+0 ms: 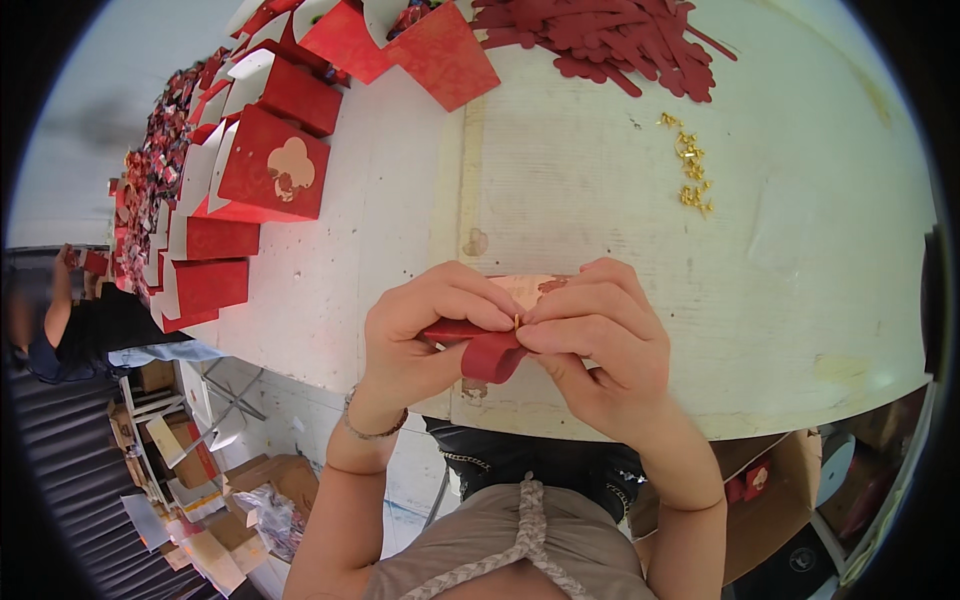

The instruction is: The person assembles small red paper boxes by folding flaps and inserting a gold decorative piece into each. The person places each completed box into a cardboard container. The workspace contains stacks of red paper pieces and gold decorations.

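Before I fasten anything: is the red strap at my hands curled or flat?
Curled: the strap bends round into a loop between your left hand and right hand.

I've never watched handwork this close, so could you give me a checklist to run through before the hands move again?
1. Left hand gripping the red box: ok.
2. Right hand pinching at the red strap: ok.
3. Strap curled into a loop: ok.
4. Gold fastener fully seated: cannot tell; fingers hide its base.
5. Loose gold fasteners on the table: ok.
6. Loose dark red straps there too: ok.
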`<state>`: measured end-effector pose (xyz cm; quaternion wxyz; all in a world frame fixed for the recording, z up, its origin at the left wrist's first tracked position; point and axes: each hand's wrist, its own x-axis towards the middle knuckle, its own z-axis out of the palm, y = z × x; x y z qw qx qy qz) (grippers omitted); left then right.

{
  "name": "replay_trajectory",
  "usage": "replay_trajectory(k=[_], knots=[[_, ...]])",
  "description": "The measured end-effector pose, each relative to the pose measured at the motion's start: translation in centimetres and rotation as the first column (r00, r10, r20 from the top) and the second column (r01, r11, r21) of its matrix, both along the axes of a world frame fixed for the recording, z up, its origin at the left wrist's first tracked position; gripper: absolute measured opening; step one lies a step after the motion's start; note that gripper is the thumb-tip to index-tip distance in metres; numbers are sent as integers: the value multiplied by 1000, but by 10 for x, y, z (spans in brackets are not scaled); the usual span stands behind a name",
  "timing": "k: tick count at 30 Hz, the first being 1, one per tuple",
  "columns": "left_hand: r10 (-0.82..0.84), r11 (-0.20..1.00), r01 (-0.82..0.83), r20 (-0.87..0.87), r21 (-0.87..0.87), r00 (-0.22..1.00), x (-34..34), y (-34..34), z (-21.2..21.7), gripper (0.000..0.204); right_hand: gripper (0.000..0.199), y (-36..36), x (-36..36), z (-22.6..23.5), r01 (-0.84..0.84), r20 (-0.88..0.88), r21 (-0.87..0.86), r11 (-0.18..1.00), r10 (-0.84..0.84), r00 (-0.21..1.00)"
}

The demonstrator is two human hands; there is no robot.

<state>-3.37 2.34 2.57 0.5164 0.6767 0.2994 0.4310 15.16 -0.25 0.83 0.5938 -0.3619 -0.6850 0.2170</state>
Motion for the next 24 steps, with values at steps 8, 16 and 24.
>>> replay_trajectory(k=[8, 16, 24], knots=[[190, 857, -81, -166, 509, 968, 5, -1, -2, 25, 31, 0, 11, 24, -86, 108, -200, 976, 110, 988], [295, 783, -126, -185, 609, 937, 13, -4, 7, 26, 33, 2, 22, 22, -83, 271, -41, 996, 91, 958], [261, 817, -74, -253, 572, 932, 8, -4, 9, 28, 27, 2, 22, 25, -54, 260, -19, 998, 58, 964]])
